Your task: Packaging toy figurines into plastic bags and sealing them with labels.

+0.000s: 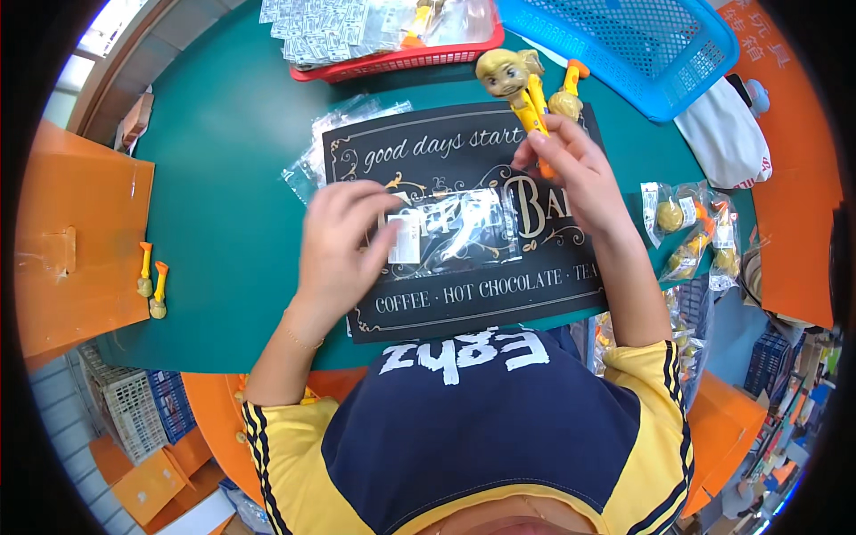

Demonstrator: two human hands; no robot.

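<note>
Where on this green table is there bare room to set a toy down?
Bare green table lies between the black placemat and the two small toys near the orange box. Crowded: the red basket, blue basket, and bagged toys at right.

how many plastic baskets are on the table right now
2: a red basket at the top edge holding packets, and a blue basket to its right. Others may lie out of view.

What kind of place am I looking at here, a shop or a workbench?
Likely a small toy-packing bench: the right hand holds a yellow figure toy, the left hand a clear bag, with bagged toys beside baskets.
</note>
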